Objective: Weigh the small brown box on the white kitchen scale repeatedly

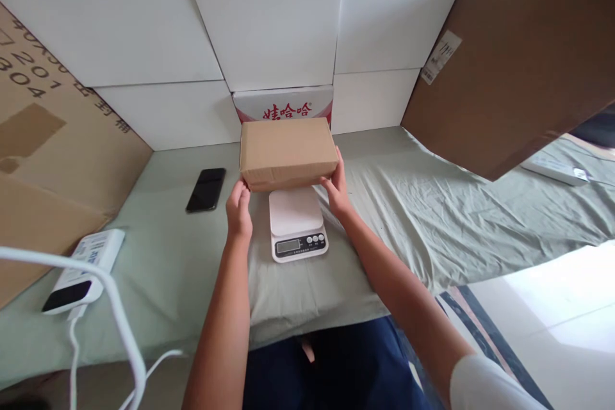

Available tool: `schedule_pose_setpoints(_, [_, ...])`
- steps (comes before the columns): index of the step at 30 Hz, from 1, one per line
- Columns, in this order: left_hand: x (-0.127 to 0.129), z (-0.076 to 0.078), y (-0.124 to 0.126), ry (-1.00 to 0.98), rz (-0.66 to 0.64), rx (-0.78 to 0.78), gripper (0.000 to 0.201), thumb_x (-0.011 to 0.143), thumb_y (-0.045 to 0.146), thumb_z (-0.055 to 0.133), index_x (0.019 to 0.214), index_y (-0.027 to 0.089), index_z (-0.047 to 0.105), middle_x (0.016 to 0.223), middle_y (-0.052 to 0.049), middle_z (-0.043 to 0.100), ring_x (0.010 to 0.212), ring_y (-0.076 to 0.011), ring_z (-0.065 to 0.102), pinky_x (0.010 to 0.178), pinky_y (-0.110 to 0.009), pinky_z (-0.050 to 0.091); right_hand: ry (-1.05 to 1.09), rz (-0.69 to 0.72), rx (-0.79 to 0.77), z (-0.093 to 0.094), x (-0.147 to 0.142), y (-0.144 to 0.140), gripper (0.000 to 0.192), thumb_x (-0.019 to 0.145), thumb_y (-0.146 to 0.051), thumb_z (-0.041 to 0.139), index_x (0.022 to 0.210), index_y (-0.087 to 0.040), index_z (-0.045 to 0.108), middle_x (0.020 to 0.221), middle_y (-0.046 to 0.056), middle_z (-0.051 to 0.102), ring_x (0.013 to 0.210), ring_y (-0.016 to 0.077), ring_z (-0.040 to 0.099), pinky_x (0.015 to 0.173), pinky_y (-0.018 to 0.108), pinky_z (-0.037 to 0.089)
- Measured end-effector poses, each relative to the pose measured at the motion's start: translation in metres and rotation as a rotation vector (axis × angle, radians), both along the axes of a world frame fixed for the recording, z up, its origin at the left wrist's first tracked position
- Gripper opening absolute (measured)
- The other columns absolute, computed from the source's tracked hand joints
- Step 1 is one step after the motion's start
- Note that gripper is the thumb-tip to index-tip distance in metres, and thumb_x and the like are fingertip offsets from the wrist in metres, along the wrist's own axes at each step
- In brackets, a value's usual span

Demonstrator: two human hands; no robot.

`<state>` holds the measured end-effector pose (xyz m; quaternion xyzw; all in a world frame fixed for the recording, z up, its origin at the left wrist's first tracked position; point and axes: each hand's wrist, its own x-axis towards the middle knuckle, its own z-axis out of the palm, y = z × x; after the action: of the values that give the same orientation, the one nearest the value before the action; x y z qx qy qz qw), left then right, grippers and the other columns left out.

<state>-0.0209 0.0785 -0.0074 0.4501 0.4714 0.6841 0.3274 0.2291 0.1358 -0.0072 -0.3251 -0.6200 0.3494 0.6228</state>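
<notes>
A closed brown cardboard box (pixel 287 150) is held between both my hands, just above the far end of a small white digital scale (pixel 296 223). My left hand (pixel 239 208) grips the box's lower left corner. My right hand (pixel 337 186) grips its right side. The scale lies on a pale green cloth (pixel 408 205) with its display and buttons facing me. Whether the box touches the scale platform cannot be told.
A black phone (pixel 206 189) lies left of the scale. A white power bank (pixel 84 266) with white cables sits at the near left. White boxes (pixel 269 32) form a back wall, one with red print (pixel 283 106). Brown cardboard sheets (pixel 519 57) lean at both sides.
</notes>
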Motion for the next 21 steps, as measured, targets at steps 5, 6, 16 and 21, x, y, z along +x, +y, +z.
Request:
schedule_pose_setpoints(5, [0.015, -0.013, -0.081, -0.003, 0.004, 0.004, 0.084, 0.086, 0.071, 0.064, 0.147, 0.013, 0.063, 0.146, -0.021, 0.066, 0.148, -0.0379, 0.052, 0.124, -0.050, 0.039, -0.018, 0.034, -0.039, -0.020, 0.028, -0.067, 0.086, 0.092, -0.060, 0.068, 0.164, -0.041, 0.026, 0.177, -0.003, 0.026, 0.167, 0.0295, 0.020, 0.139, 0.053, 0.017])
schedule_pose_setpoints(6, [0.018, -0.017, -0.094, 0.000, 0.000, -0.006, 0.085, 0.086, 0.072, 0.064, 0.146, 0.012, 0.063, 0.146, -0.021, 0.066, 0.148, -0.0388, 0.052, 0.124, -0.051, 0.039, -0.029, 0.037, -0.061, -0.023, 0.031, -0.078, 0.084, 0.092, -0.060, 0.068, 0.164, -0.043, 0.026, 0.177, -0.004, 0.025, 0.167, 0.0291, 0.020, 0.139, 0.053, 0.016])
schedule_pose_setpoints(16, [0.022, -0.028, -0.111, -0.009, 0.019, -0.044, 0.089, 0.087, 0.074, 0.060, 0.153, 0.014, 0.056, 0.153, -0.023, 0.060, 0.149, -0.0382, 0.050, 0.125, -0.051, 0.037, -0.047, 0.056, -0.086, -0.024, 0.031, -0.092, 0.085, 0.091, -0.063, 0.068, 0.163, -0.041, 0.029, 0.176, -0.001, 0.028, 0.166, 0.0312, 0.023, 0.138, 0.054, 0.019])
schedule_pose_setpoints(21, [0.021, -0.030, -0.105, 0.005, 0.035, -0.052, 0.092, 0.087, 0.075, 0.060, 0.155, 0.014, 0.054, 0.155, -0.022, 0.058, 0.149, -0.0377, 0.051, 0.125, -0.050, 0.038, -0.047, 0.052, -0.078, -0.024, 0.030, -0.092, 0.083, 0.091, -0.064, 0.068, 0.162, -0.040, 0.032, 0.175, 0.001, 0.031, 0.163, 0.0316, 0.029, 0.137, 0.055, 0.021])
